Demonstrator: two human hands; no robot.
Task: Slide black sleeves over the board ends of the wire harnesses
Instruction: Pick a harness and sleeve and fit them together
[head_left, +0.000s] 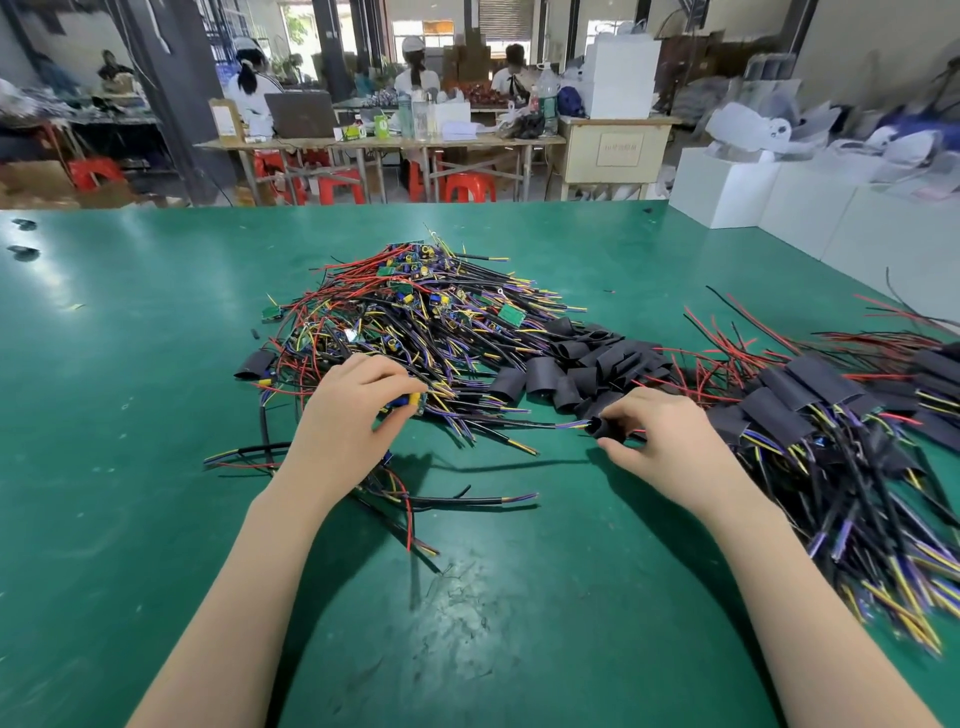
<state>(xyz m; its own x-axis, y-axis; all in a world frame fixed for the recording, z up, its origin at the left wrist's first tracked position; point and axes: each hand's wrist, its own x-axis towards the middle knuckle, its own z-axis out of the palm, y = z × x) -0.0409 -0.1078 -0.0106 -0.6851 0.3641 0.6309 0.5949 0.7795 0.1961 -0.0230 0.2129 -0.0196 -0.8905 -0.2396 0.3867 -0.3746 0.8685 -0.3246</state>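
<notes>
pinching a harness board end at the pile's near edge, the left hand steadies it. the right hand fingers pinch a black sleeve on the counter, mouth toward the board, probably for sliding on.

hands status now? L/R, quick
Left hand: pinching the board end of a harness.
Right hand: pinching a black sleeve.

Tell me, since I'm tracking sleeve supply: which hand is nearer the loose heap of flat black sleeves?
Right. The right hand sits just in front of the loose heap of flat black sleeves, pinching one black sleeve. The left hand is farther off to its left, gripping a board end.
</notes>
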